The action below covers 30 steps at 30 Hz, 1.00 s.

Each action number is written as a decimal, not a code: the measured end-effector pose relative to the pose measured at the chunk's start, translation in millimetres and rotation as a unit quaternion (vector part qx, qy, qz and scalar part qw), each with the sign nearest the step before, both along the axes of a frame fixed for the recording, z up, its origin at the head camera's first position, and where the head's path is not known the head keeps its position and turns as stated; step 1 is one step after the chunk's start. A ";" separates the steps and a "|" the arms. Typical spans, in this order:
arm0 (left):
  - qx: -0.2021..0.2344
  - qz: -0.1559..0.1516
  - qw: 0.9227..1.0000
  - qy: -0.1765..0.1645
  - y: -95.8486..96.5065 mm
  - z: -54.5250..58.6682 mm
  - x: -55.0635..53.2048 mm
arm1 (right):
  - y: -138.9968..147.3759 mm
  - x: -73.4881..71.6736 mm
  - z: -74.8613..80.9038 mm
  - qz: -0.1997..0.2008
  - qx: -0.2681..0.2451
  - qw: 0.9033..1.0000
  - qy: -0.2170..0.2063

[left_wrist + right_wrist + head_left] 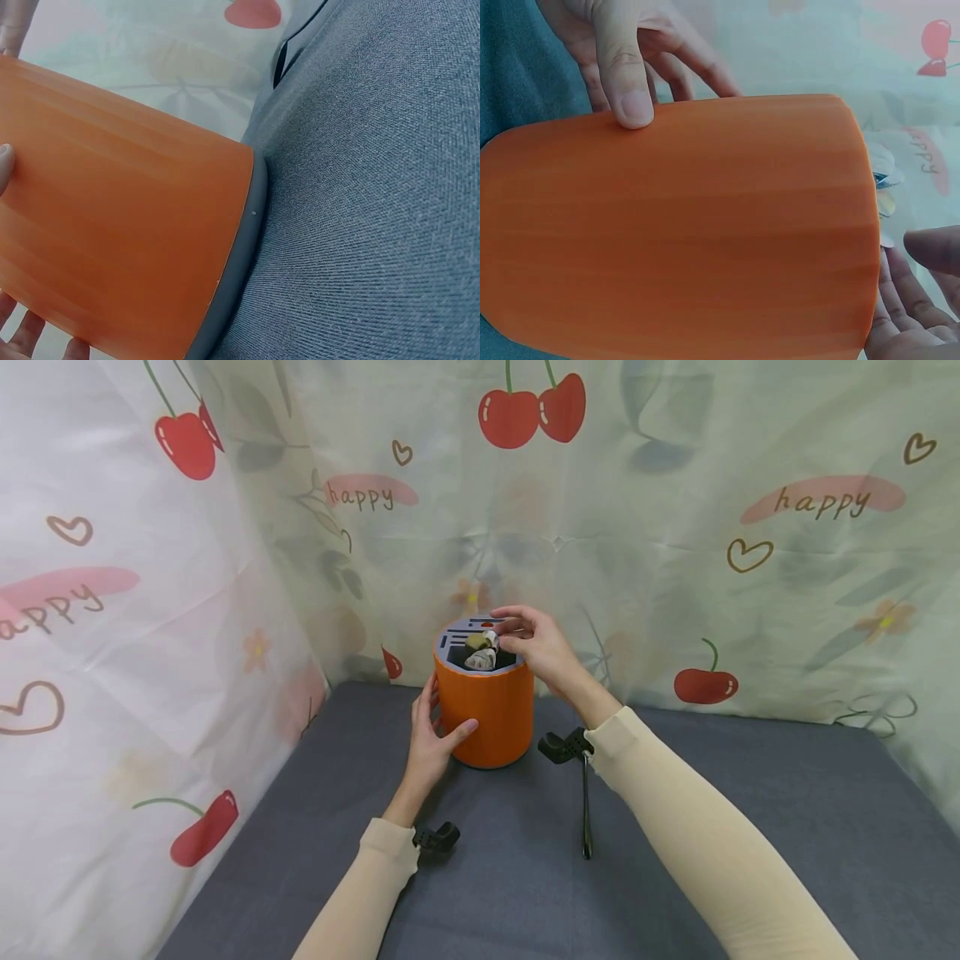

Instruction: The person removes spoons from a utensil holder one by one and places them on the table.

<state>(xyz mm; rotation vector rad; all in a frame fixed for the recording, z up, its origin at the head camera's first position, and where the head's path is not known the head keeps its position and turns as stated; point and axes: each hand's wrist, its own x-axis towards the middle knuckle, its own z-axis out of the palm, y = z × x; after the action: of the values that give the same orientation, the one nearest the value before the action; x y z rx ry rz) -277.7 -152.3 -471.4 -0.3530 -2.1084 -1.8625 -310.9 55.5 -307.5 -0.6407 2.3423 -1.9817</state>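
Note:
An orange cylindrical holder [486, 718] stands upright on the table, with a pale lavender slotted top [457, 631]. Small white and tan items [481, 658], whose kind I cannot tell, sit in the dark opening at the front of that top. My left hand [433, 747] grips the holder's left side, thumb across the front and fingers round the side. Over the top's right edge is my right hand [536, 647], its fingertips at the white and tan items. In the right wrist view, its thumb [934, 251] stands apart from the fingers.
A thin dark rod [587, 818] lies on the grey cloth-covered table [675, 835], right of the holder and partly hidden by the right wrist's black camera mount [564, 746]. Printed curtains [555, 527] hang close behind the holder and along the left.

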 end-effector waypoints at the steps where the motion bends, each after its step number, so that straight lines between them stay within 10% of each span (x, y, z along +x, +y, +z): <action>1: 0.001 -0.001 1.000 -0.001 -0.2 -0.2 -0.2 | -0.6 0.3 0.3 -0.002 -0.001 1.000 0.001; 16: 0.012 -0.008 1.000 -0.016 5.4 30.3 22.8 | -12.3 -2.7 1.6 -0.057 0.096 0.993 0.045; 30: -0.005 0.007 1.000 -0.007 0.2 0.2 0.2 | -8.6 10.3 20.6 -0.046 -0.037 0.997 0.056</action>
<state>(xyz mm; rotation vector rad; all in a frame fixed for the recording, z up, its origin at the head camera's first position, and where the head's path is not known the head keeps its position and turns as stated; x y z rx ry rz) -277.5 -152.1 -471.2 -0.3269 -2.1243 -1.8523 -300.7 46.9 -287.0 -0.6750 2.4132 -2.1331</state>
